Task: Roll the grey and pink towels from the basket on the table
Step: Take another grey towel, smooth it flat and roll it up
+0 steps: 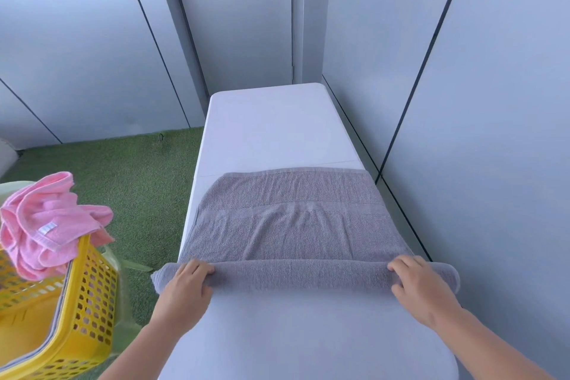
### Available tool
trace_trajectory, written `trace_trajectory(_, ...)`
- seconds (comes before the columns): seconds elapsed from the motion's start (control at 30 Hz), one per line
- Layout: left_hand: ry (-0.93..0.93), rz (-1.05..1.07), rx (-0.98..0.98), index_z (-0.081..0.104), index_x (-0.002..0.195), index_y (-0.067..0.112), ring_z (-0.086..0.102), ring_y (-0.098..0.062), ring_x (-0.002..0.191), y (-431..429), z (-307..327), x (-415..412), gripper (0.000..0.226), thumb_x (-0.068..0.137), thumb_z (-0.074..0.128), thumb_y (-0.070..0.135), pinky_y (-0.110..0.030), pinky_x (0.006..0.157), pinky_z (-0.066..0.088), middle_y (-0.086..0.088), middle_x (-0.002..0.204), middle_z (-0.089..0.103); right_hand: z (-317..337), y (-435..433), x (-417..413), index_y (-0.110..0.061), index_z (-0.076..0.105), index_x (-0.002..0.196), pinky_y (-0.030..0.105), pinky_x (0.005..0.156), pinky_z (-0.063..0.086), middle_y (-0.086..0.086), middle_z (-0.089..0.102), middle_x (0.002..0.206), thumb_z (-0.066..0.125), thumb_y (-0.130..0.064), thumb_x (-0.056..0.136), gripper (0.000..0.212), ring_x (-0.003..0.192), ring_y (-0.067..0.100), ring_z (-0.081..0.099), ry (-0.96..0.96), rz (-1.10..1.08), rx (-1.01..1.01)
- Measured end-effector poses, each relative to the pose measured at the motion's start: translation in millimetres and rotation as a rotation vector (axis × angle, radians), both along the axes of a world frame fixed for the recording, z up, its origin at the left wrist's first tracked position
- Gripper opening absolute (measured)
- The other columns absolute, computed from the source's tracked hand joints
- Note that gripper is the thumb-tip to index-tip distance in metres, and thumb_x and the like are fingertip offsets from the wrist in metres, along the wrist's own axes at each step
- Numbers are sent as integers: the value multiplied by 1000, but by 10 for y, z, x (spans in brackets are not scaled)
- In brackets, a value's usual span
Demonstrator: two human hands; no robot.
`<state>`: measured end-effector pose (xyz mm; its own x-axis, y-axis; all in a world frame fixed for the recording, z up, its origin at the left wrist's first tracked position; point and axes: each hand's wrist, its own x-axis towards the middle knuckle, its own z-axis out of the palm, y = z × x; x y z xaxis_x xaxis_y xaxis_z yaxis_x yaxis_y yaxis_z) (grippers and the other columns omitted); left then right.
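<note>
A grey towel (293, 219) lies across the white table (271, 126), its near end wound into a thick roll (302, 274) spanning the table's width. My left hand (185, 284) grips the roll's left end, fingers curled over its top. At the right end my right hand (422, 287) holds the roll the same way. The flat part of the towel stretches away from the roll toward the far end. A crumpled pink towel (49, 225) hangs over the rim of the yellow basket (89, 296) at the left.
The table runs along a grey panelled wall (478, 102) on the right. Green artificial turf (129, 182) covers the floor to the left. A grey door (237, 15) stands beyond the table's far end. The basket sits close to the table's left edge.
</note>
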<state>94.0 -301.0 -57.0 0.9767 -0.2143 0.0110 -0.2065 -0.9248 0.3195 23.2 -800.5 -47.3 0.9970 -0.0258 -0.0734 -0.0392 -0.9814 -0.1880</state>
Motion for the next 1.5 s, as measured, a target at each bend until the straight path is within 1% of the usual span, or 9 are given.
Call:
trace_trajectory(0.13, 69, -61, 179, 61, 122, 34, 53, -13, 115, 48, -13, -42, 55, 68, 71, 36, -38, 96, 46, 20, 120, 59, -35, 6, -19, -22, 71, 98, 34, 74, 55, -13, 66, 98, 76, -25, 52, 46, 94, 17, 62, 14, 77, -131)
trace_trajectory(0.27, 2, -12, 210, 65, 99, 40, 54, -15, 95, 53, -15, -39, 33, 68, 57, 36, -38, 76, 43, 25, 95, 63, 20, 66, 46, -29, 57, 66, 29, 60, 43, -18, 55, 69, 57, -30, 59, 7, 76, 15, 52, -11, 110, -163)
trace_trajectory(0.43, 23, -49, 255, 60, 75, 38, 49, -13, 80, 92, 40, -37, 20, 69, 42, 44, -33, 69, 36, 22, 70, 54, 126, 59, 156, -29, 49, 50, 24, 59, 31, -16, 41, 70, 71, -29, 61, 24, 70, 13, 43, -32, 130, -211)
trace_trajectory(0.6, 239, -41, 278, 57, 84, 36, 47, -11, 99, 3, 177, -36, 19, 74, 43, 44, -32, 80, 32, 18, 86, 58, 215, 70, 186, -28, 56, 85, 30, 71, 43, -13, 41, 98, 48, -27, 91, 10, 93, 13, 38, 126, 51, -68)
trace_trajectory(0.8, -14, 33, -51, 54, 83, 29, 48, -15, 84, 85, 15, -47, 27, 81, 66, 4, -40, 63, 49, 16, 90, 45, 115, -16, 130, -34, 45, 94, 36, 70, 51, -14, 49, 96, 62, -2, 78, 40, 89, 16, 51, 14, 18, 68)
trace_trajectory(0.93, -48, -41, -39, 66, 101, 29, 52, -9, 98, 123, -20, -135, 19, 87, 57, 38, -32, 77, 52, 22, 103, 54, 58, -16, 87, -17, 61, 121, 33, 96, 47, -11, 56, 124, 65, -13, 76, 45, 124, 16, 47, 68, 39, 33)
trace_trajectory(1.07, 64, -106, 185, 65, 117, 34, 58, -10, 110, 138, -81, -180, 51, 68, 71, 47, -34, 87, 52, 22, 115, 60, -45, -23, 103, -25, 67, 104, 34, 74, 53, -15, 68, 100, 80, -17, 52, 54, 96, 16, 59, 40, 49, -57)
trace_trajectory(1.27, 3, -93, 229, 60, 75, 33, 56, -13, 79, 33, -44, -142, 18, 66, 50, 44, -28, 64, 40, 20, 76, 54, -2, -30, 217, -30, 51, 75, 30, 57, 40, -19, 56, 65, 79, -16, 48, 40, 72, 16, 47, -29, 136, -174)
trace_trajectory(1.5, -76, -47, 232, 41, 58, 30, 45, -13, 76, 1, 24, -112, 19, 72, 46, 41, -31, 62, 37, 16, 77, 37, 51, -99, 279, -31, 58, 65, 22, 56, 36, -24, 27, 58, 85, -10, 44, 41, 71, 8, 28, -94, 149, -102)
